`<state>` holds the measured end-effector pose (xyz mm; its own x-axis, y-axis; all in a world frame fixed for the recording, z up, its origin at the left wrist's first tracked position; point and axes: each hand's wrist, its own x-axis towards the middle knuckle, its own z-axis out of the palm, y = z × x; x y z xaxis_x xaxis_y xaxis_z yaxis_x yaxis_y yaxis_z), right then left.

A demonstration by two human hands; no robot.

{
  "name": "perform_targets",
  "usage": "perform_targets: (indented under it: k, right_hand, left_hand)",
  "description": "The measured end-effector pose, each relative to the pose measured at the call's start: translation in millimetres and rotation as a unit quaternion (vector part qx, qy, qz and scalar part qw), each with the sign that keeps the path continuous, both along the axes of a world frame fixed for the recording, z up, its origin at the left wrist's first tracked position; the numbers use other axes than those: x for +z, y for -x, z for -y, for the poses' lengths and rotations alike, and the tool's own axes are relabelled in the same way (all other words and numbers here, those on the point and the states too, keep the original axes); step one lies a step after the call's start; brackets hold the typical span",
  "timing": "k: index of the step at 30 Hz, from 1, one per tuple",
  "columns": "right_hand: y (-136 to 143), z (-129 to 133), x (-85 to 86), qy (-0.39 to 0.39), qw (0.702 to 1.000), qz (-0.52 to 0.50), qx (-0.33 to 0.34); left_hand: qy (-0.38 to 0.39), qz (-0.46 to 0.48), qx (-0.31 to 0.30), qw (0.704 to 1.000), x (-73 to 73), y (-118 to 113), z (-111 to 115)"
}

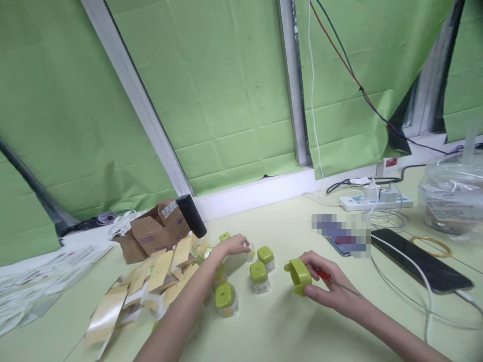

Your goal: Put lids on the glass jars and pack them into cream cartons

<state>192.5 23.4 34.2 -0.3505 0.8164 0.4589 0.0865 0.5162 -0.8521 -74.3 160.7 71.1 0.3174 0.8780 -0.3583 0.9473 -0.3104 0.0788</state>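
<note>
My left hand (234, 245) reaches over the table with bent fingers closed at the edge of a small clear jar (250, 253), which shows no green lid. In my right hand (327, 281) is an open green plastic frame (300, 275), pinched between thumb and fingers. The same hand also holds a screwdriver (341, 286) with a red handle, its thin metal shaft pointing back toward the wrist. Between the hands stand square clear jars with green lids, among them a front jar (225, 300), a middle jar (259, 277) and a rear jar (266, 257). My left forearm hides others.
Opened yellow-and-white cartons (158, 276) pile up at left, before a brown cardboard box (160, 229) and a black cylinder (191, 216). On the right lie a black phone (418, 259), white cables, a power strip (377, 202) and a clear plastic bag (451, 196).
</note>
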Motion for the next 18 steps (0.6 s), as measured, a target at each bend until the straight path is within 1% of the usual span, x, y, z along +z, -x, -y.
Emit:
perform_targets:
  k: [2,5,8,10,12,14,15,17,18]
  right_hand:
    - [0,0,0.3,0.000,1.000,0.003,-0.004]
    - [-1,0,-1.8,-0.005,1.000,0.008,-0.014]
    - [-3,-4,-2.7,-0.017,0.999,0.029,-0.036]
    - [0,-13,1.8,-0.028,0.995,0.070,-0.059]
    - [7,-30,12.4,-0.034,0.985,0.147,-0.088]
    - [21,-54,27.6,-0.031,0.961,0.251,-0.113]
    - [30,-69,35.6,-0.028,0.940,0.323,-0.108]
    - [50,-98,49.8,-0.033,0.923,0.372,-0.091]
    - [61,-112,54.9,-0.035,0.915,0.394,-0.075]
  left_hand:
    - [-0.009,0.046,-0.009,0.999,-3.6,-9,-1]
    - [-0.035,0.115,-0.001,0.993,-7.4,-18,-1]
    - [-0.058,0.192,0.012,0.980,-9.6,-19,1]
    - [-0.079,0.242,0.024,0.967,-9.7,-17,3]
    - [-0.113,0.288,0.043,0.950,-7.5,-15,6]
    - [-0.160,0.331,0.067,0.928,-1.8,-12,12]
    - [-0.184,0.352,0.079,0.914,2.6,-11,17]
    - [-0.231,0.389,0.099,0.886,13.5,-8,33]
    - [-0.251,0.406,0.104,0.873,19.6,-6,45]
